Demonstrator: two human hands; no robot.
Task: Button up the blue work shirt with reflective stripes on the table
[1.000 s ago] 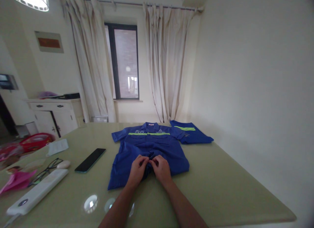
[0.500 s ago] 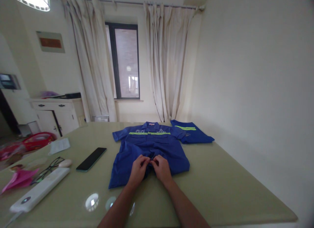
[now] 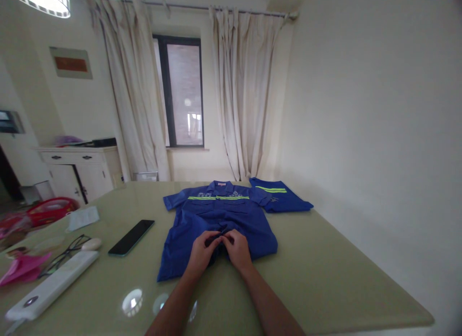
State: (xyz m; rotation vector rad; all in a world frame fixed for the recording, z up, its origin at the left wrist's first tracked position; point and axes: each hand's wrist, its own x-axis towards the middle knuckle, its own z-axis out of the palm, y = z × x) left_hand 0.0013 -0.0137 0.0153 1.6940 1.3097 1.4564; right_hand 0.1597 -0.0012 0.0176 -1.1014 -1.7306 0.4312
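Observation:
A blue short-sleeved work shirt point(image 3: 216, 206) with a yellow-green reflective stripe lies spread on the table, collar away from me. At its lower front edge, my left hand point(image 3: 202, 249) pinches the cloth near the middle opening. Close beside it, my right hand point(image 3: 235, 247) grips the same part of the shirt, and the fingertips of both hands nearly meet. Whatever small part sits between the fingers is hidden. Another folded blue garment point(image 3: 288, 197) with a similar stripe lies by the shirt's right sleeve.
A black phone point(image 3: 132, 238) lies left of the shirt. Farther left are a white power strip point(image 3: 54, 284), eyeglasses point(image 3: 67, 254), a pink item point(image 3: 25, 267) and a pale sheet point(image 3: 83, 217). The pale green table point(image 3: 325, 278) runs along the wall on the right.
Both hands stay at the shirt's front opening, with the left fingers slightly shifted. The whole view has moved a little; the garments lie as before.

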